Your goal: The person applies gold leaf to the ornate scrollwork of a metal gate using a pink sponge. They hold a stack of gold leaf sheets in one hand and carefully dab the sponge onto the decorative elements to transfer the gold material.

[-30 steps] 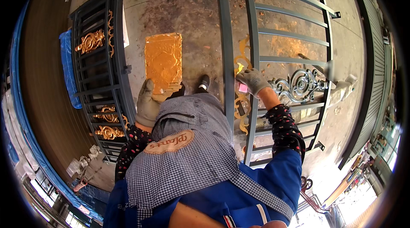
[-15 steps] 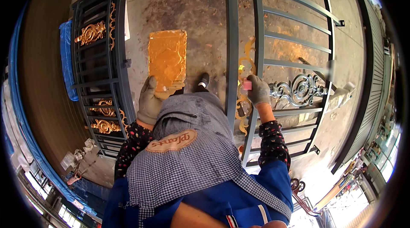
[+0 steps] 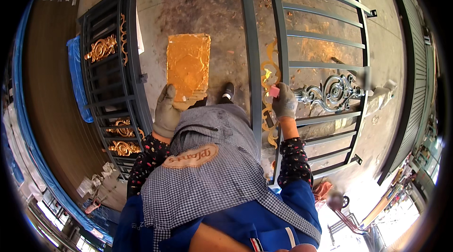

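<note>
Left hand [image 3: 166,112] gripping gold-smeared board [image 3: 188,66] (long axis pointing away), right hand [image 3: 283,102] pinching pink sponge [image 3: 273,91]

Stained concrete floor [image 3: 207,2] is observed. Laid on it: a grey gate [image 3: 321,44], a dark gate [image 3: 111,63], possibly debris beside them.

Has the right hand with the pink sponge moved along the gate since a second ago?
Yes. The right hand with the pink sponge has dropped slightly toward the person, now level with the silver scroll ornament instead of above it.
</note>
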The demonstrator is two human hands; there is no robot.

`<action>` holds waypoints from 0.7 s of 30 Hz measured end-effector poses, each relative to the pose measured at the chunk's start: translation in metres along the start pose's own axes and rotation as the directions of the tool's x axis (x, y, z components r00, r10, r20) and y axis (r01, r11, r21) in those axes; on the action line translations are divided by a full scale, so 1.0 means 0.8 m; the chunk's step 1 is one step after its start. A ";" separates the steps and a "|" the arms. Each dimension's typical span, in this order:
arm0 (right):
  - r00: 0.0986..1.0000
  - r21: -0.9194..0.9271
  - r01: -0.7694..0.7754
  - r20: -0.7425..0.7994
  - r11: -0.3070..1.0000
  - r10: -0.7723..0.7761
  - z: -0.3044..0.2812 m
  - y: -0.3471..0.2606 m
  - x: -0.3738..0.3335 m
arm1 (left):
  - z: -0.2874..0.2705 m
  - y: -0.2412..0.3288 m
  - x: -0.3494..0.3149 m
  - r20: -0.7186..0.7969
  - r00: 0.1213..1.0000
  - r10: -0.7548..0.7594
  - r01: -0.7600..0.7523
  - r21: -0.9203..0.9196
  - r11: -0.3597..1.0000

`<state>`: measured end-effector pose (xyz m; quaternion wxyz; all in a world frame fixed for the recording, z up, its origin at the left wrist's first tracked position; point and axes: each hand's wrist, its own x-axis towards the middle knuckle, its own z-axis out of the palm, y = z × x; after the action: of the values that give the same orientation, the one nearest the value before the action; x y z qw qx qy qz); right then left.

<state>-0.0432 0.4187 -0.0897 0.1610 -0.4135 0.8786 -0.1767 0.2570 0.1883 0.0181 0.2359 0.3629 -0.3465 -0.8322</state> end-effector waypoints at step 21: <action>0.997 -0.012 0.044 0.059 0.999 -0.043 0.003 -0.024 0.047 | -0.009 -0.019 0.002 -0.003 0.999 -0.033 0.033 -0.003 0.999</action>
<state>-0.0524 0.3778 -0.0883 0.1801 -0.4387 0.8653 -0.1621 0.2598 0.1940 0.0025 0.2233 0.3697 -0.3388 -0.8358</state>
